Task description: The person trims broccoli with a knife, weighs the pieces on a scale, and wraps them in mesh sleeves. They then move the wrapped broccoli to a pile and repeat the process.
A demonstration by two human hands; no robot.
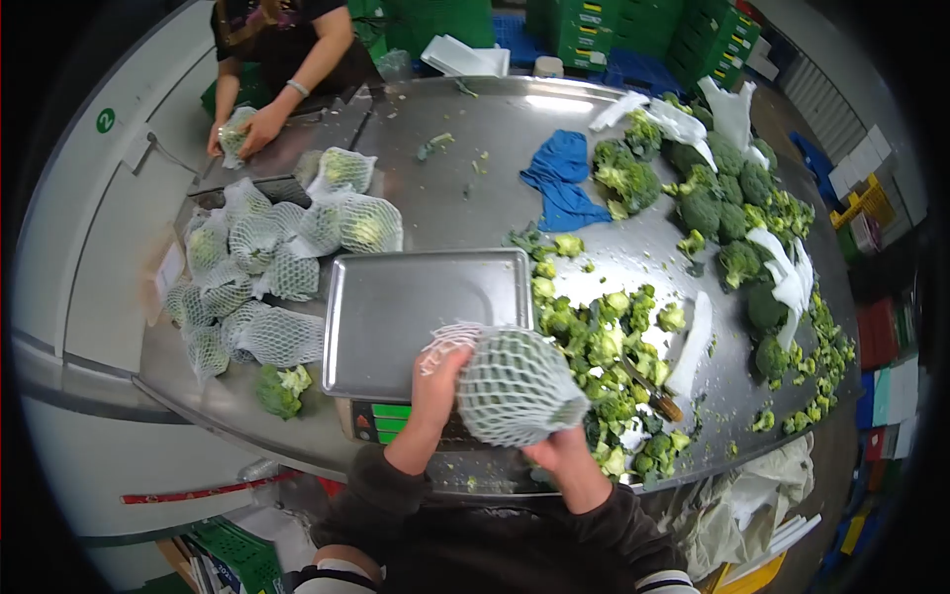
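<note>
A head of broccoli in a white foam net [520,388] is between my two hands, above the front right corner of a metal weighing tray [426,272]. My left hand [435,391] grips the bunched net at its left end. My right hand [562,453] holds the lower right end, its fingers partly hidden behind the net. Just right of it lie cut broccoli pieces [604,342] and a knife [665,404] with a brown handle.
Several netted broccoli heads [262,238] lie left of the tray, near a bare one [280,389]. Unwrapped broccoli [727,188] and loose white nets [787,277] cover the right side. A blue cloth [564,178] lies beyond. Another person's hands [259,129] hold netted broccoli at far left.
</note>
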